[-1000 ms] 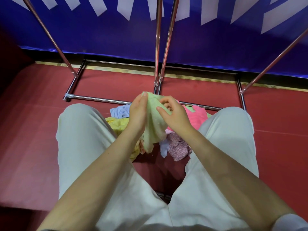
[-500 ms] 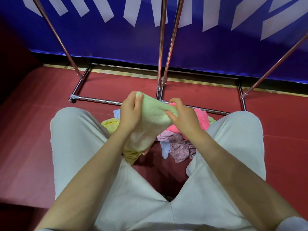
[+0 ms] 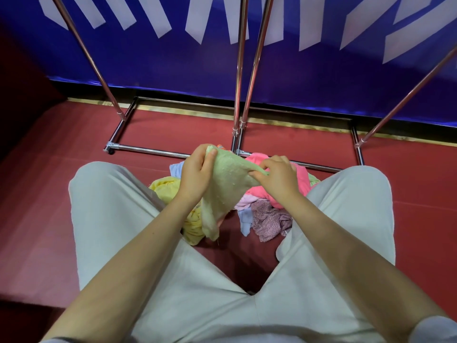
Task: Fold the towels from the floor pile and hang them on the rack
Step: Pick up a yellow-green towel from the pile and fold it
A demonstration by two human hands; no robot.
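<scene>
While the left hand [image 3: 195, 169] pinches one top corner and the right hand [image 3: 277, 178] pinches the other, the nubby pale green towel [image 3: 226, 184] hangs slack above the floor pile [image 3: 264, 211] of crumpled cloths. The chrome tube rack [image 3: 238, 78] stands just behind, on red floor [image 3: 61, 181]

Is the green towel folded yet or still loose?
Still loose. The left hand and right hand pinch the green towel by its top edge, and the rest hangs crumpled, with no neat fold.
</scene>
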